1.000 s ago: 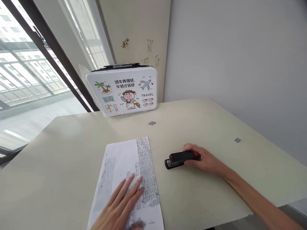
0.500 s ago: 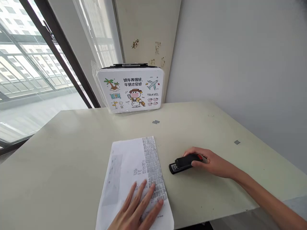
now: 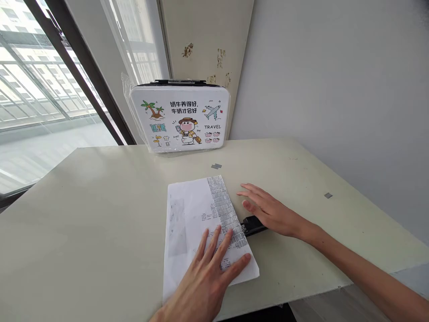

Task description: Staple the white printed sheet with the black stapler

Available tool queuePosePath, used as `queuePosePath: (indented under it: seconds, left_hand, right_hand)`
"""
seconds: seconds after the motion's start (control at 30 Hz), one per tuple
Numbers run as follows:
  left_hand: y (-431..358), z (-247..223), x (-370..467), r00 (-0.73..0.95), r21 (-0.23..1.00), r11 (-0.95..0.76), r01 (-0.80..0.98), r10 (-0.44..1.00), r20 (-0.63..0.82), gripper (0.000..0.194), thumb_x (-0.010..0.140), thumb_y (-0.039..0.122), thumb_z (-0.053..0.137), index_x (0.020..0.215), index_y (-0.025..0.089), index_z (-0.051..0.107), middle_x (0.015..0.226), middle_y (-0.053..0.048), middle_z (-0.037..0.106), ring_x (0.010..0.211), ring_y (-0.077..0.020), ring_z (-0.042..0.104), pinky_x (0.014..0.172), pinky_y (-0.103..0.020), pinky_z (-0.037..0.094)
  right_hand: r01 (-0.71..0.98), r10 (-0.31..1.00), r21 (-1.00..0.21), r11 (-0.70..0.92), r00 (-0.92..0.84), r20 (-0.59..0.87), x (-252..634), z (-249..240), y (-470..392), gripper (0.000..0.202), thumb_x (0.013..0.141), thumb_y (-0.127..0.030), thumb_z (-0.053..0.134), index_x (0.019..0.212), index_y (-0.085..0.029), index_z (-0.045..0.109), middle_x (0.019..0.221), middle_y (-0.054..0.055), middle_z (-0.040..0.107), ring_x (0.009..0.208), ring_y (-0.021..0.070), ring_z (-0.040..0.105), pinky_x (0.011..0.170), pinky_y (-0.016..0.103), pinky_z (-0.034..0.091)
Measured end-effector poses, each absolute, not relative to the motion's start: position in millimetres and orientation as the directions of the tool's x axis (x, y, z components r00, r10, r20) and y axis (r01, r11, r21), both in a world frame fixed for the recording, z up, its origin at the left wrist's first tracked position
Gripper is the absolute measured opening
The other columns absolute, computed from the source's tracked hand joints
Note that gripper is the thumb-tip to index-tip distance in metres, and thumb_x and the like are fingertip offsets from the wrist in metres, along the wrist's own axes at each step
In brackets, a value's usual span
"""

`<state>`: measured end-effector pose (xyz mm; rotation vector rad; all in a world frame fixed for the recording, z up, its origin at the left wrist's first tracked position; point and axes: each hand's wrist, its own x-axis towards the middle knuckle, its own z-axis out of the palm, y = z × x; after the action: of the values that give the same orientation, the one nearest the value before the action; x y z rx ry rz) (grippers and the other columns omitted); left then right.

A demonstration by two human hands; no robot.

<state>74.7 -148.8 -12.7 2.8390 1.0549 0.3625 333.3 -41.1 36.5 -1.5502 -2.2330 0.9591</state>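
There is one stapler (image 3: 254,226), one printed paper (image 3: 196,212), one case (image 3: 181,120) and one table (image 3: 100,228).

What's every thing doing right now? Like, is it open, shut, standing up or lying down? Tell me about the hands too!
Paper: lying on the table, printed side up
Left hand: fingers spread, on the paper
Right hand: open, over the stapler
Stapler: lying at the paper's right edge; partly hidden, can't tell if pressed
Case: standing upright, shut, in clear plastic
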Motion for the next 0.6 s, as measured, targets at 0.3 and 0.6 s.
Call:
queuePosePath:
  seconds: [0.3, 0.6]
  left_hand:
    - [-132, -16, 91, 0.713, 0.229, -0.741, 0.631, 0.671, 0.206, 0.100, 0.073, -0.015, 0.045, 0.161, 0.031, 0.037, 0.176, -0.010, -0.002, 0.158, -0.0427, 0.006, 0.124, -0.070, 0.026]
    - [-124, -20, 99, 0.713, 0.264, -0.733, 0.627, 0.676, 0.184, 0.094, 0.076, -0.011, 0.050, 0.159, 0.029, 0.037, 0.176, -0.012, -0.003, 0.159, -0.0413, 0.002, 0.124, -0.072, 0.022]
  right_hand:
    - [0.784, 0.872, -0.562, 0.263, -0.442, -0.209, 313, 47, -44, 0.081, 0.102, -0.076, 0.016, 0.162, -0.028, 0.041, 0.176, -0.001, 0.018, 0.164, 0.0259, 0.002, 0.133, 0.051, 0.014]
    - [0.805, 0.868, -0.540, 0.246, -0.431, -0.248, 312, 46, -45, 0.081, 0.102, -0.077, 0.017, 0.163, -0.028, 0.040, 0.176, -0.001, 0.015, 0.164, 0.0269, 0.004, 0.132, 0.051, 0.015]
